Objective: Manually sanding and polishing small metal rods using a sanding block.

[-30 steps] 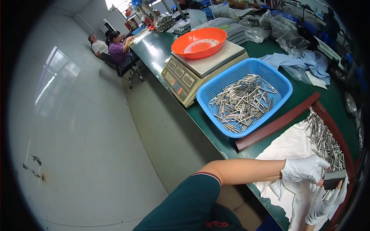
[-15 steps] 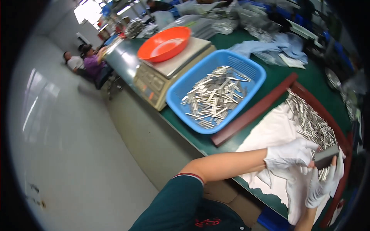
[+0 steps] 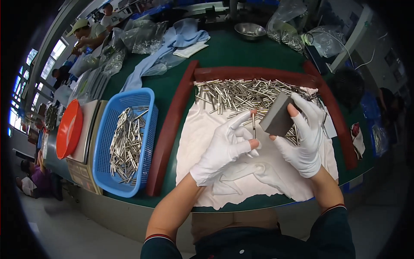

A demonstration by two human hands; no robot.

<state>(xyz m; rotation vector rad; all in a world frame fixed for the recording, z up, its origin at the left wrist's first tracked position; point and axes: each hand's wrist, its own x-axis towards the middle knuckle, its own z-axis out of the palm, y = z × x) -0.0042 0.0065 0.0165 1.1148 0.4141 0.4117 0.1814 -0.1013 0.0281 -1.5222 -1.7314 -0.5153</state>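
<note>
My left hand (image 3: pixel 224 146), in a white glove with bare fingertips showing, pinches a slim metal pin (image 3: pixel 254 126) upright between thumb and forefinger. Just to its right, my right hand (image 3: pixel 307 140), gloved the same way, grips a dark grey rectangular block (image 3: pixel 278 116), which looks like a sanding block. The block is tilted and close to the pin. Both hands are above a white cloth (image 3: pixel 189 138) spread on the table, with a crumpled white glove or rag (image 3: pixel 276 179) lying on it. Beyond them lies a heap of metal pins (image 3: pixel 233 96), partly hidden behind the block.
Dark red bars (image 3: pixel 170 129) frame the cloth on three sides. To the left stand a blue basket (image 3: pixel 98 151) of pins and a scale (image 3: pixel 86 129) bearing an orange bowl (image 3: pixel 69 129). A metal bowl (image 3: pixel 250 31) and plastic bags are at the back. Other people (image 3: pixel 88 32) sit far left.
The view has swung to the right, toward the cloth. My hands, earlier together around the block, are now slightly apart, and a pin shows upright in my left fingers.
</note>
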